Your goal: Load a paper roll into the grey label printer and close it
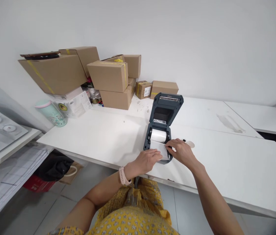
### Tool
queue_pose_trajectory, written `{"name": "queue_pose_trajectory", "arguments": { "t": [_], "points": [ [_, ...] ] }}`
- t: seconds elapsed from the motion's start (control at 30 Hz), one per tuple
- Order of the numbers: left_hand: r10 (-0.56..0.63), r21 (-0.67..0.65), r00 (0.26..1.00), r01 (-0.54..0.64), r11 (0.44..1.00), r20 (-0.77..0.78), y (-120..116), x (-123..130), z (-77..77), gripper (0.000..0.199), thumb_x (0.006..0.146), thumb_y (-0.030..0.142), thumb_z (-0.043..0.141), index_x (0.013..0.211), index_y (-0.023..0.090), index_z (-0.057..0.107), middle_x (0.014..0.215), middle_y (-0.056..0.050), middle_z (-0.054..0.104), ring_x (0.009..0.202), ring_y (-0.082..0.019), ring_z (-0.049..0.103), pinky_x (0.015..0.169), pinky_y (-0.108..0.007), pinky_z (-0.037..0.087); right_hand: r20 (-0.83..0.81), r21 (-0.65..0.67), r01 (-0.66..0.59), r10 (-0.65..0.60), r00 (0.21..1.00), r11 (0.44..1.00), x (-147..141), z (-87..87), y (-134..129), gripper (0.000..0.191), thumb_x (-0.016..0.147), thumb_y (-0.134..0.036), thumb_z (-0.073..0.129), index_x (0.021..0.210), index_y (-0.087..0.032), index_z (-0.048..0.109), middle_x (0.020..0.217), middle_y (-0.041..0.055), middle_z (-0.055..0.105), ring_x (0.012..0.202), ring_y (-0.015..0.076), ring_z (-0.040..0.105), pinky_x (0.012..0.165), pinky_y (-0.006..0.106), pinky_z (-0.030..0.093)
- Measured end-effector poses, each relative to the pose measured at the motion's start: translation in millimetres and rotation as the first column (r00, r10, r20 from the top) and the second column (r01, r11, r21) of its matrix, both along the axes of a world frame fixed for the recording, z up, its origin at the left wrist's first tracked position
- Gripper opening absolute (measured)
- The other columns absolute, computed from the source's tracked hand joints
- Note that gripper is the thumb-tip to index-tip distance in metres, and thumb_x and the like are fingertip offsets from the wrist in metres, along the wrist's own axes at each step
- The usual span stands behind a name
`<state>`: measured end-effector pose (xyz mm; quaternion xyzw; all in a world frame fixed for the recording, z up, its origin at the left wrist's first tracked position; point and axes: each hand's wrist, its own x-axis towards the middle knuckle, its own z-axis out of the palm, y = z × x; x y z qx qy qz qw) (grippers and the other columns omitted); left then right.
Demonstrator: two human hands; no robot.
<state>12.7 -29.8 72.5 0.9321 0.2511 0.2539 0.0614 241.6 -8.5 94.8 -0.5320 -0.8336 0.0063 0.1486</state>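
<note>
while the left hand (149, 160) lies flat on the paper strip (159, 148), fingers extended, the right hand (180, 150) bends its fingers at the strip's edge; beyond both, the white roll (158, 135) sits inside the open printer (165, 111).

Left arm (96, 195): one, bent at the elbow, which was set out to the person's left; the forearm slanted forward and inward. Left wrist (128, 171): nearly straight. Left hand (149, 160): back upward, palm down, fingers extended, lying close together and pointing rightward; thumb not clearly visible.

Right arm (212, 192): one, reached forward and inward from the lower right, forearm bare. Right wrist (198, 167): slightly bent, turning the hand leftward. Right hand (182, 151): back upward, fingers curled, thumb and index fingertip near one another; whether they met could not be told. Both hands: near each other, apart, fingers directed inward.
</note>
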Motion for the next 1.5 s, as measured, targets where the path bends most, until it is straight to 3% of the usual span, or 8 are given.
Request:
{"name": "queue_pose_trajectory", "arguments": {
  "t": [0.37, 0.47, 0.6, 0.77, 0.87, 1.03, 1.27, 1.5],
  "points": [
    [0.024, -0.018, 1.0, -0.024, 1.0, 0.019, -4, -3, -9.8, 0.028, 0.099, 0.015, 0.038, 0.112, 0.015, 0.063, 0.126, -0.01, 0.067, 0.125, -0.018, 0.058, 0.109, -0.037, 0.048, -0.152, -0.019, -0.102, 0.098, 0.984, 0.995, -1, -2.3, -1, 0.03, 0.092, -0.018, 0.045, 0.099, -0.025, 0.074, 0.104, 0.0067, 0.075, 0.095, 0.0251, 0.067, 0.081, 0.042, 0.055],
    [0.04, 0.03, 0.999, -0.04, 0.999, 0.005, -10, -3, -16.3, 0.028, 0.099, 0.018, 0.039, 0.114, 0.013, 0.063, 0.129, -0.013, 0.064, 0.131, -0.022, 0.053, 0.111, -0.041, 0.045, -0.346, 0.11, -0.064, 0.099, 0.933, 0.992, 5, 21.4, 15, 0.029, 0.094, -0.029, 0.046, 0.11, -0.027, 0.07, 0.114, 0.0062, 0.072, 0.105, 0.0247, 0.066, 0.093, 0.044, 0.053],
    [0.046, 0.044, 0.999, -0.046, 0.998, -0.007, -19, -6, -22.7, 0.03, 0.098, 0.015, 0.041, 0.119, 0.013, 0.061, 0.132, -0.013, 0.063, 0.135, -0.023, 0.049, 0.113, -0.043, 0.043, -0.556, 0.361, 0.257, -0.014, 0.831, 0.896, 8, 69.0, 74, 0.043, 0.094, -0.048, 0.045, 0.128, -0.027, 0.06, 0.135, 0.0091, 0.061, 0.13, 0.0288, 0.05, 0.11, 0.052, 0.038],
    [0.085, 0.026, 0.996, -0.085, 0.996, 0.034, -26, -7, -30.5, 0.032, 0.097, 0.013, 0.039, 0.118, 0.016, 0.063, 0.128, -0.01, 0.066, 0.131, -0.02, 0.053, 0.112, -0.042, 0.046, -0.744, 0.044, 0.393, -0.232, 0.626, 0.919, 3, 105.7, 164, 0.061, 0.094, -0.064, 0.024, 0.13, -0.027, 0.057, 0.136, 0.0082, 0.06, 0.129, 0.0318, 0.05, 0.106, 0.051, 0.043],
    [0.107, 0.067, 0.987, -0.116, 0.991, 0.12, -28, -4, -38.8, 0.031, 0.096, 0.012, 0.04, 0.112, 0.016, 0.066, 0.122, -0.01, 0.069, 0.127, -0.021, 0.057, 0.108, -0.043, 0.05, -0.801, -0.122, 0.323, -0.285, 0.526, 0.938, 4, 110.1, 180, 0.064, 0.094, -0.066, 0.019, 0.118, -0.027, 0.064, 0.128, 0.0073, 0.065, 0.12, 0.0327, 0.057, 0.1, 0.048, 0.049],
    [0.183, 0.09, 0.924, -0.225, 0.97, 0.336, -31, 5, -47.6, 0.028, 0.097, 0.014, 0.042, 0.099, 0.017, 0.069, 0.105, -0.008, 0.074, 0.104, -0.02, 0.068, 0.093, -0.041, 0.059, -0.824, 0.113, 0.245, -0.047, 0.565, 0.963, -3, 87.9, 119, 0.053, 0.096, -0.052, 0.03, 0.124, -0.019, 0.061, 0.123, 0.0108, 0.067, 0.115, 0.0273, 0.058, 0.102, 0.046, 0.046],
    [0.17, 0.129, 0.901, -0.239, 0.963, 0.4, -28, 9, -53.9, 0.026, 0.096, 0.013, 0.044, 0.093, 0.018, 0.07, 0.086, -0.006, 0.071, 0.085, -0.017, 0.064, 0.088, -0.038, 0.058, -0.589, 0.368, 0.188, 0.072, 0.805, 0.91, -29, 4.8, -8, 0.045, 0.094, -0.028, 0.037, 0.136, -0.033, 0.053, 0.134, 0.0045, 0.061, 0.129, 0.0286, 0.052, 0.109, 0.053, 0.04],
    [0.304, 0.177, 0.874, -0.391, 0.903, 0.379, -32, 2, -70.1, 0.018, 0.093, 0.022, 0.054, 0.095, 0.025, 0.072, 0.104, -0.009, 0.069, 0.104, -0.022, 0.058, 0.091, -0.043, 0.05, -0.518, 0.378, 0.186, 0.04, 0.855, 0.907, -36, -50.6, -36, 0.056, 0.092, -0.019, 0.039, 0.146, -0.034, 0.041, 0.143, 0.0058, 0.054, 0.136, 0.0302, 0.047, 0.108, 0.058, 0.042]
  ]
}}
